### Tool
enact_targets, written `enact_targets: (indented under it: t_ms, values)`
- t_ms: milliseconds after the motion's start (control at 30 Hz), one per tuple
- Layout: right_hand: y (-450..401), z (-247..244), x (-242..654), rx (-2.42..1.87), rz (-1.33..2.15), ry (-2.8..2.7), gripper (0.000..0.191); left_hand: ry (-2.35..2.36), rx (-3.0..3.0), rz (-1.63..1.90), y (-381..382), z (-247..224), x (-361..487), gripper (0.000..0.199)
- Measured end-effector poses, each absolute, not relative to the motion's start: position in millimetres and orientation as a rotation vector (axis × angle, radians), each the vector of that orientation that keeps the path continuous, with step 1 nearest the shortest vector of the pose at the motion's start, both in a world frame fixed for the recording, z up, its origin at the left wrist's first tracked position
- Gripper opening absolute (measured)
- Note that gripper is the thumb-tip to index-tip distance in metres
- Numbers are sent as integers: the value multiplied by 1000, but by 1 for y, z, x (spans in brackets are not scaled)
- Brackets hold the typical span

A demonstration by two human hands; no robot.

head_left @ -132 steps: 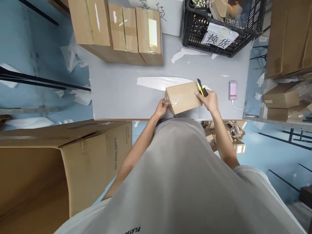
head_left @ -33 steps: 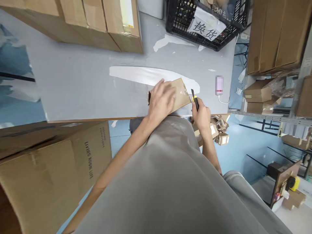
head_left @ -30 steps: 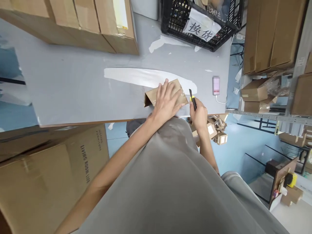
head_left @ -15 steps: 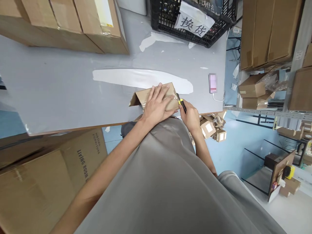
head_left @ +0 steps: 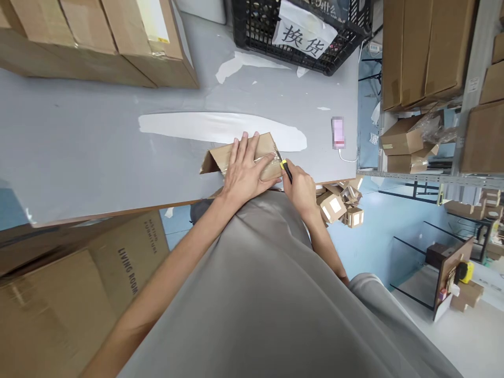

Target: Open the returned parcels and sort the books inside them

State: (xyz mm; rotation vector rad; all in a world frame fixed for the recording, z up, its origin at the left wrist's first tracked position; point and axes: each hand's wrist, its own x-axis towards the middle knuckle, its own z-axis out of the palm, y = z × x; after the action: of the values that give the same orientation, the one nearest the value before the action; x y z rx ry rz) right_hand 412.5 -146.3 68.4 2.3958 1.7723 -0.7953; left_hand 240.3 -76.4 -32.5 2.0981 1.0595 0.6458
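Note:
A small cardboard box (head_left: 264,148) lies at the front edge of the grey table, one flap standing out at its left end. Clear tape shines on its right part. My left hand (head_left: 244,170) rests spread on top of the box, fingers stretched out and pressing on it. In my right hand (head_left: 300,186) is a black and yellow utility knife (head_left: 287,169), its blade against the taped right end of the box. The box's lower side is hidden by my left hand.
Large cartons (head_left: 149,58) stand at the back left of the table (head_left: 90,142). A black plastic crate (head_left: 255,31) with a paper sign sits at the back. A phone (head_left: 338,133) on a cable lies at the right. Small boxes (head_left: 333,206) are piled beyond the front edge.
The view has shifted slightly, so the table things appear a little further left. The knife blade now shows along the box's right edge; my left hand stays on the box.

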Motion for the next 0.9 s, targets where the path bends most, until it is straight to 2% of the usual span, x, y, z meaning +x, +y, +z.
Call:
enact_targets:
  t_ms: [367,900]
  values:
    - [-124,93,378,2333,-664,1482,53,1071,2033,679,-78,-38,245,58]
    - [-128,109,384,2112,-595,1444,40,1137,2034,634,-86,-36,248,58]
